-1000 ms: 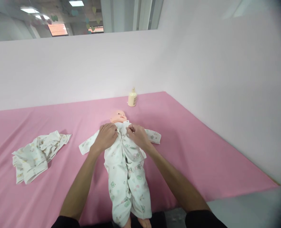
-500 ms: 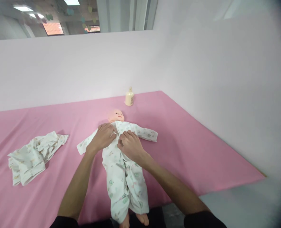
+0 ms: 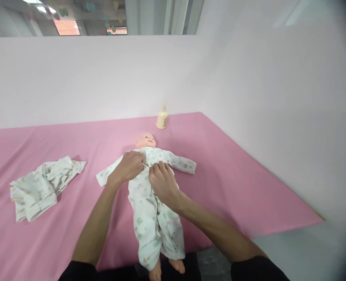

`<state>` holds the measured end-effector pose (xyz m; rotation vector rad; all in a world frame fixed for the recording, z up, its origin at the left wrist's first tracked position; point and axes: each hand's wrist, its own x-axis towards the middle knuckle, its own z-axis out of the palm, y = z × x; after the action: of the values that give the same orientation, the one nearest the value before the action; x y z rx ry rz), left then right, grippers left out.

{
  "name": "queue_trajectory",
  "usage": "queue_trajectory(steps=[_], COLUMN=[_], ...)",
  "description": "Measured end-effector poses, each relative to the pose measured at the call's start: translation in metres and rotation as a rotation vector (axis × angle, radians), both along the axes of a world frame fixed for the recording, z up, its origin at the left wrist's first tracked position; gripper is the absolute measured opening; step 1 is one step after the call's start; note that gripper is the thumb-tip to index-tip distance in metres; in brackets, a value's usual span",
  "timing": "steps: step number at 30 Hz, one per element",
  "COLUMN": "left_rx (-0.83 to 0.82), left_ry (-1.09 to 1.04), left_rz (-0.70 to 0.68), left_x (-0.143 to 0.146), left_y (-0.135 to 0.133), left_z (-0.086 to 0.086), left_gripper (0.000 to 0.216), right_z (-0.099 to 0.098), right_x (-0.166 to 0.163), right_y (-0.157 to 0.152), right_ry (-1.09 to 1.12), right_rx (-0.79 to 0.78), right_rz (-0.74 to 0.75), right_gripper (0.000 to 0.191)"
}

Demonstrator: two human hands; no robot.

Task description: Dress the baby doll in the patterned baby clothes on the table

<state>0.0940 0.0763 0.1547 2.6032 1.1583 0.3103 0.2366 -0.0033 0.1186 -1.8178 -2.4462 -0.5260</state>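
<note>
A baby doll (image 3: 146, 140) lies on its back on the pink sheet, its feet at the near edge. It wears a white printed baby outfit (image 3: 145, 214) with long sleeves spread to both sides. Over the chest, my left hand (image 3: 130, 166) is closed on one end of a thin white tie string (image 3: 145, 166). The string runs across to my right hand (image 3: 163, 179), whose fingers are pinched round its other end. Both sets of fingertips are partly hidden by the knuckles.
To the left lies a crumpled white printed baby garment (image 3: 47, 187). A cream pump bottle (image 3: 162, 119) stands beyond the doll's head. The pink sheet (image 3: 234, 187) ends at a white wall (image 3: 102, 78) behind and another at the right.
My hands have drawn slightly apart, and the string between them now looks straighter. The whole view has shifted a little.
</note>
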Motion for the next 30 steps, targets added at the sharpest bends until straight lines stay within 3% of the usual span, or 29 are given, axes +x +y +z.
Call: queue_trajectory(steps=[4, 7, 12, 15, 21, 25, 30], left_rx=[0.007, 0.001, -0.059, -0.118, -0.175, -0.169, -0.153], left_ry=[0.023, 0.02, 0.038, 0.038, 0.038, 0.009, -0.002], left_rz=[0.0, -0.016, -0.078, -0.112, -0.174, -0.2, -0.22], left_x=[-0.001, 0.001, 0.004, 0.005, 0.004, 0.004, 0.004], left_y=[0.0, -0.001, -0.007, -0.01, -0.011, -0.008, -0.007], left_z=[-0.001, -0.004, -0.002, 0.004, 0.011, 0.009, 0.005], left_gripper=[0.008, 0.006, 0.013, 0.019, 0.021, 0.023, 0.023], right_z=[0.009, 0.011, 0.016, 0.02, 0.023, 0.02, 0.015], right_x=[0.0, 0.007, 0.028, 0.039, 0.048, 0.05, 0.051], right_y=[0.006, 0.016, 0.029, 0.031, 0.03, 0.029, 0.024], right_ry=[-0.073, -0.009, 0.491, 0.775, 1.047, 1.134, 1.058], right_rx=[-0.08, -0.103, -0.246, -0.355, -0.501, -0.578, -0.483], right_rz=[0.024, 0.059, -0.039, -0.022, -0.019, -0.013, 0.049], right_gripper=[0.022, 0.015, 0.011, 0.014, 0.006, 0.011, 0.017])
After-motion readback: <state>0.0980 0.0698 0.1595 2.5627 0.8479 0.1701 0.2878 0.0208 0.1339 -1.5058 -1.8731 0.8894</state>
